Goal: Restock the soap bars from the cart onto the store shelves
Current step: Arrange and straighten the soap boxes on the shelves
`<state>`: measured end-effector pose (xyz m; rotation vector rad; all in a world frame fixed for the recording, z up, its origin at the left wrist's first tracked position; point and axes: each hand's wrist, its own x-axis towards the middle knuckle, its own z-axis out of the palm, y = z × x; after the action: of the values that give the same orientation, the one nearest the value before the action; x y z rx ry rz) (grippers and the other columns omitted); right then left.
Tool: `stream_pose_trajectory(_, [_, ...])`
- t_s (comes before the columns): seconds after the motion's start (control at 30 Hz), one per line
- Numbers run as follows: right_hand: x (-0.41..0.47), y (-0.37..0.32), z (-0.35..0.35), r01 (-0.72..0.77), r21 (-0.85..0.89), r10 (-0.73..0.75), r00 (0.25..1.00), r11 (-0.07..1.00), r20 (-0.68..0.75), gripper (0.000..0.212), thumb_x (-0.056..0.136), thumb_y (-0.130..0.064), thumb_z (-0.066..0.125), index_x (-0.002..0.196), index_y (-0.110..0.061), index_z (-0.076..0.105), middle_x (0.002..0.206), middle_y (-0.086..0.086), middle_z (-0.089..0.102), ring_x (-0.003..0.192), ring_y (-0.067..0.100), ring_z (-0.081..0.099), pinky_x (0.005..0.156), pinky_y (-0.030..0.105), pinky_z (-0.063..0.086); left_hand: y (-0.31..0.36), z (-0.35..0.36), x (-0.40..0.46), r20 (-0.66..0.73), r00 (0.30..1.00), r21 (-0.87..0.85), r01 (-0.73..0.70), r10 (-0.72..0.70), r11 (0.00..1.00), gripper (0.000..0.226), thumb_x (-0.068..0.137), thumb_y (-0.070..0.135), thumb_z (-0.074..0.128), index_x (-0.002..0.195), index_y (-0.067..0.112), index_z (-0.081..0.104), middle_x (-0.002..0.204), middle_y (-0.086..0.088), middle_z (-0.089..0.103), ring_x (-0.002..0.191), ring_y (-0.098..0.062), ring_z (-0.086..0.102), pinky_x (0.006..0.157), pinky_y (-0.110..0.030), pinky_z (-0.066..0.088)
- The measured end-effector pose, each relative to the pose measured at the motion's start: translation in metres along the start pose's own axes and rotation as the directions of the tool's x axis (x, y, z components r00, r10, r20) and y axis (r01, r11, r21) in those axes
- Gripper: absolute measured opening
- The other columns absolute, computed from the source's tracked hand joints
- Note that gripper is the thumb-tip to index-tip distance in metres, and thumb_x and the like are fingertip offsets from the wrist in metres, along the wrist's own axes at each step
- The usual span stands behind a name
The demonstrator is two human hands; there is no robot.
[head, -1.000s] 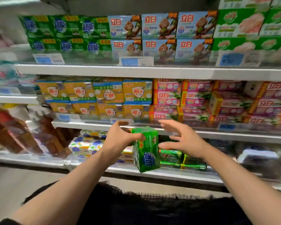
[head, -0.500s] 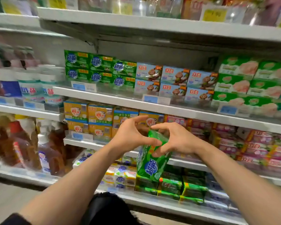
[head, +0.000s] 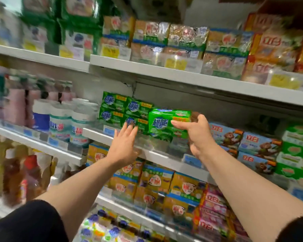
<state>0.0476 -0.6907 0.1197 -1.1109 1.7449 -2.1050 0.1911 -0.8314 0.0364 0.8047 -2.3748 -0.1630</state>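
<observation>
A green wrapped soap pack is at the middle shelf, level with a stack of the same green soap packs on its left. My right hand grips the pack's right end, thumb lying across its front. My left hand reaches toward the shelf with straight fingers and its fingertips touch the front of the stacked green packs. Whether the held pack rests on the shelf I cannot tell.
Blue monkey-print soap boxes fill the shelf to the right. Yellow soap packs sit one shelf down, bottles stand to the left, and clear-wrapped soaps line the upper shelf. The cart is out of view.
Both hands rose from in front of the lower shelves to the middle shelf. The left hand let go of the pack; the right hand now holds it alone, turned level.
</observation>
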Motion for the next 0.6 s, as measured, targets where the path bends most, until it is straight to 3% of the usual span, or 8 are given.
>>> stream_pose_trajectory(0.07, [0.012, 0.017, 0.002, -0.013, -0.092, 0.012, 1.0, 0.996, -0.012, 0.069, 0.045, -0.024, 0.095, 0.098, -0.014, 0.051, 0.099, 0.006, 0.067, 0.09, 0.017, 0.065, 0.084, 0.035, 0.053, 0.0, 0.01, 0.003, 0.019, 1.0, 0.048, 0.019, -0.02, 0.999, 0.092, 0.085, 0.044, 0.063, 0.153, 0.016, 0.006, 0.162, -0.001, 0.001, 0.148, -0.021, -0.009, 0.119, -0.049, -0.005])
stream_pose_trajectory(0.1, [0.017, 0.027, 0.001, -0.019, -0.149, 0.017, 1.0, 0.989, -0.016, 0.069, 0.043, -0.029, 0.095, 0.097, -0.013, 0.054, 0.099, 0.008, 0.068, 0.091, 0.02, 0.066, 0.086, 0.04, 0.053, 0.0, 0.015, 0.003, 0.008, 0.999, 0.04, 0.03, -0.031, 0.999, 0.1, 0.081, 0.05, 0.065, 0.153, 0.017, 0.004, 0.161, 0.0, 0.0, 0.148, -0.021, -0.009, 0.117, -0.049, -0.008])
stream_pose_trajectory(0.17, [0.022, 0.04, -0.001, 0.022, -0.209, -0.022, 1.0, 0.978, 0.003, 0.058, 0.051, -0.017, 0.094, 0.096, -0.017, 0.058, 0.097, 0.007, 0.07, 0.09, 0.023, 0.067, 0.087, 0.044, 0.054, -0.001, 0.023, -0.001, -0.036, 0.999, 0.048, 0.032, -0.03, 0.998, 0.111, 0.075, 0.062, 0.066, 0.153, 0.018, 0.0, 0.161, 0.001, -0.003, 0.148, -0.019, -0.011, 0.116, -0.048, -0.012])
stream_pose_trajectory(0.27, [0.023, 0.047, -0.004, 0.136, -0.317, -0.1, 0.987, 0.939, 0.128, 0.063, 0.061, -0.001, 0.087, 0.108, -0.024, 0.052, 0.103, -0.008, 0.065, 0.095, 0.013, 0.064, 0.084, 0.031, 0.053, -0.003, 0.032, -0.003, -0.103, 0.994, 0.087, 0.031, -0.022, 0.996, 0.117, 0.072, 0.07, 0.063, 0.153, 0.019, -0.003, 0.161, 0.001, -0.003, 0.148, -0.019, -0.012, 0.117, -0.049, -0.012])
stream_pose_trajectory(0.43, [0.024, 0.046, -0.01, 0.142, -0.364, -0.048, 0.966, 0.92, 0.254, 0.071, 0.065, -0.002, 0.085, 0.121, -0.021, 0.045, 0.111, -0.005, 0.063, 0.096, 0.004, 0.063, 0.076, 0.017, 0.051, -0.005, 0.038, -0.002, -0.155, 0.988, 0.077, 0.016, -0.004, 0.997, 0.117, 0.071, 0.071, 0.063, 0.153, 0.019, -0.002, 0.162, 0.0, -0.001, 0.148, -0.019, -0.012, 0.117, -0.049, -0.013])
stream_pose_trajectory(0.6, [0.026, 0.046, -0.015, 0.096, -0.357, -0.001, 0.966, 0.929, 0.259, 0.076, 0.063, -0.003, 0.086, 0.124, -0.024, 0.045, 0.115, -0.004, 0.063, 0.099, 0.008, 0.063, 0.077, 0.022, 0.051, -0.005, 0.039, -0.003, -0.198, 0.98, 0.027, -0.006, 0.011, 1.0, 0.117, 0.069, 0.066, 0.069, 0.154, 0.021, 0.003, 0.161, 0.002, 0.006, 0.148, -0.017, -0.01, 0.116, -0.046, -0.016])
